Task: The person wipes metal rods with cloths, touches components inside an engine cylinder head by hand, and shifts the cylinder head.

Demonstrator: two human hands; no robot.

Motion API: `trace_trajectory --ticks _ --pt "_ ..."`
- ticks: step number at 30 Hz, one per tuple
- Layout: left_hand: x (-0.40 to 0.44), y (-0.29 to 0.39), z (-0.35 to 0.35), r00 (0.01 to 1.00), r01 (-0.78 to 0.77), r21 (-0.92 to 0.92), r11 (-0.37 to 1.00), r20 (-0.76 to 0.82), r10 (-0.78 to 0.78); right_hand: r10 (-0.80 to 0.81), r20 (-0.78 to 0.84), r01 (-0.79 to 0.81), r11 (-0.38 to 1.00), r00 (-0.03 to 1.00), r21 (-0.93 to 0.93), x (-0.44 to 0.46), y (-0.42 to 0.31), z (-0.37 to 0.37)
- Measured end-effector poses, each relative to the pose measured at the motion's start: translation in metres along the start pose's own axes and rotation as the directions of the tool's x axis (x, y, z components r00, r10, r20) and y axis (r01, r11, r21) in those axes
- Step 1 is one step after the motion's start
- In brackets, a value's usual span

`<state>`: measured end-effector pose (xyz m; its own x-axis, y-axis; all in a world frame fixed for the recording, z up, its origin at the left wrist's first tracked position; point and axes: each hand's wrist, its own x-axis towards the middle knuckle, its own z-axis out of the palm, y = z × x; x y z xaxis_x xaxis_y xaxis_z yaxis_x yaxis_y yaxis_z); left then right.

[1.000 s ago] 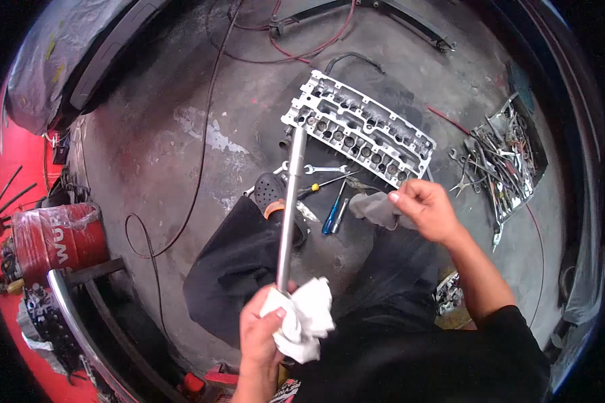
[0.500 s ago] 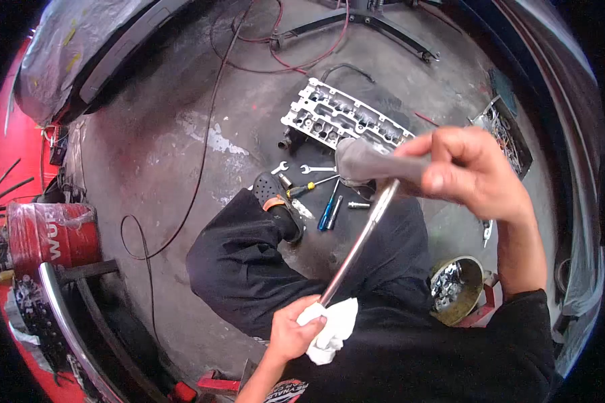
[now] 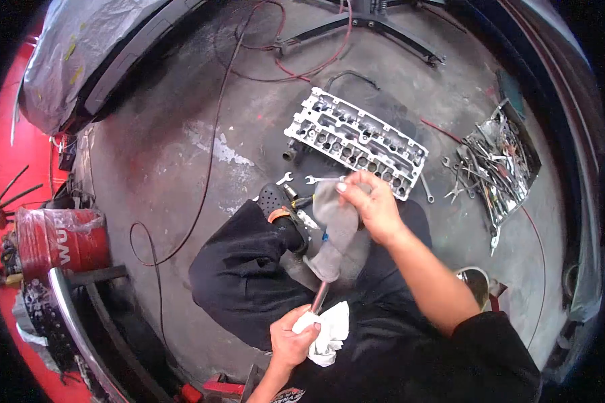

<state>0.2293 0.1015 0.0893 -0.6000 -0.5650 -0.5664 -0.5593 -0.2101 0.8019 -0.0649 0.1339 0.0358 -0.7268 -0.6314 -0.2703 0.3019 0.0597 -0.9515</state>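
Note:
My left hand is closed around the lower end of a metal rod and a crumpled white cloth. A grey cloth covers the rod's upper part, leaving a short bare stretch above my left hand. The fingers of my right hand pinch the top of that grey cloth. Beyond my hands, a silver cylinder head lies on the floor. A wrench and a second wrench lie near the shoe.
Many hand tools fill a tray at the right. A red drum stands at the left beside a curved chrome bar. Hoses cross the floor. Black stand legs are at the top; a round container is at the lower right.
The grey cloth, first hanging from my right hand away from the rod, now wraps over its upper part. My right hand has come in from the right. My left hand keeps its hold.

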Motion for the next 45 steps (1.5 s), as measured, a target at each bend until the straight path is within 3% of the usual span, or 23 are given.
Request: trace_trajectory --ticks 3,5,8,9,12,16,18,20,23,25,28,30,32,33,34,35,36,37,38,40,42,44,45 --pt "-0.001 0.009 0.004 0.998 0.064 -0.001 0.998 -0.027 -0.064 0.039 -0.089 -0.024 0.985 0.995 0.17 0.007 0.021 0.005" --pt "-0.002 0.011 0.006 0.995 0.095 0.02 0.995 -0.023 -0.094 0.057 -0.134 0.005 0.907 0.989 0.421 0.005 0.012 0.012" --pt "0.003 0.012 0.012 0.994 0.105 -0.033 0.994 -0.038 -0.107 0.165 -0.135 -0.078 0.865 0.977 0.495 -0.004 0.01 0.027" --pt "0.007 0.015 0.014 0.996 0.077 -0.005 0.997 -0.046 -0.078 0.296 0.018 -0.265 0.823 0.955 0.503 -0.013 0.012 0.032" --pt "0.012 0.01 0.022 0.996 0.051 -0.011 0.999 -0.066 -0.051 0.398 0.176 -0.406 0.62 0.9 0.671 -0.023 0.015 0.05" --pt "0.022 0.011 0.033 0.978 0.163 0.091 0.982 -0.144 -0.149 0.48 0.282 -0.533 0.539 0.831 0.652 -0.03 0.061 0.055" --pt "0.03 0.012 0.042 0.986 0.121 0.152 0.981 -0.129 -0.102 0.584 0.296 -0.594 0.419 0.755 0.687 -0.029 0.087 0.044" --pt "0.042 0.003 0.045 0.998 -0.022 0.449 0.893 -0.042 0.046 0.679 0.159 -0.559 0.424 0.717 0.713 -0.031 0.113 0.033" --pt "0.06 0.019 0.052 0.938 -0.304 0.762 0.571 0.135 0.32 0.723 0.083 -0.522 0.41 0.686 0.748 -0.023 0.17 0.009" --pt "0.072 0.036 0.051 0.885 -0.397 0.824 0.405 0.228 0.405 0.74 0.07 -0.427 0.306 0.669 0.851 -0.016 0.189 -0.002" --pt "0.081 0.087 0.027 0.829 -0.456 0.861 0.225 0.32 0.459 0.776 0.005 -0.364 0.29 0.631 0.885 -0.002 0.207 -0.02" --pt "0.087 0.129 -0.003 0.724 -0.487 0.836 0.252 0.225 0.652 0.748 -0.033 -0.351 0.35 0.663 0.868 0.007 0.223 -0.033" --pt "0.107 0.158 -0.038 0.618 -0.538 0.792 0.289 0.137 0.774 0.791 -0.348 -0.389 0.567 0.503 0.726 0.019 0.221 -0.034" --pt "0.128 0.162 -0.054 0.651 -0.515 0.783 0.349 0.092 0.753 0.734 -0.421 -0.388 0.654 0.534 0.649 0.031 0.285 -0.053" --pt "0.149 0.161 -0.067 0.692 -0.486 0.769 0.416 0.048 0.721 0.614 -0.528 -0.456 0.789 0.587 0.411 0.028 0.252 -0.036" --pt "0.178 0.155 -0.076 0.787 -0.423 0.723 0.546 -0.005 0.617 0.488 -0.545 -0.512 0.85 0.682 0.119 0.029 0.273 -0.038" --pt "0.212 0.134 -0.081 0.794 -0.428 0.714 0.554 0.003 0.608 0.365 -0.514 -0.513 0.84 0.777 -0.179 0.033 0.293 -0.039" --pt "0.252 0.103 -0.081 0.891 -0.354 0.6 0.718 -0.016 0.453 0.272 -0.515 -0.52 0.737 0.813 -0.432 0.031 0.27 -0.019" --pt "0.286 0.073 -0.078 0.961 -0.242 0.472 0.848 -0.007 0.278 0.228 -0.404 -0.431 0.725 0.886 -0.538 0.033 0.311 -0.026" --pt "0.326 0.023 -0.046 0.973 -0.229 0.552 0.802 0.139 0.182 0.34 -0.38 -0.509 0.523 0.86 -0.684 0.04 0.286 -0.002" --pt "0.362 -0.026 -0.02 0.944 -0.329 0.701 0.633 0.251 0.214 0.401 -0.323 -0.497 0.487 0.858 -0.718 0.053 0.285 -0.001" --pt "0.394 -0.05 -0.016 0.929 -0.369 0.638 0.676 0.234 0.287 0.463 -0.271 -0.489 0.455 0.844 -0.744 0.062 0.281 0.002" --pt "0.406 -0.041 -0.021 0.98 -0.199 0.578 0.792 0.103 0.172 0.452 -0.264 -0.451 0.378 0.852 -0.809 0.062 0.275 0.004"
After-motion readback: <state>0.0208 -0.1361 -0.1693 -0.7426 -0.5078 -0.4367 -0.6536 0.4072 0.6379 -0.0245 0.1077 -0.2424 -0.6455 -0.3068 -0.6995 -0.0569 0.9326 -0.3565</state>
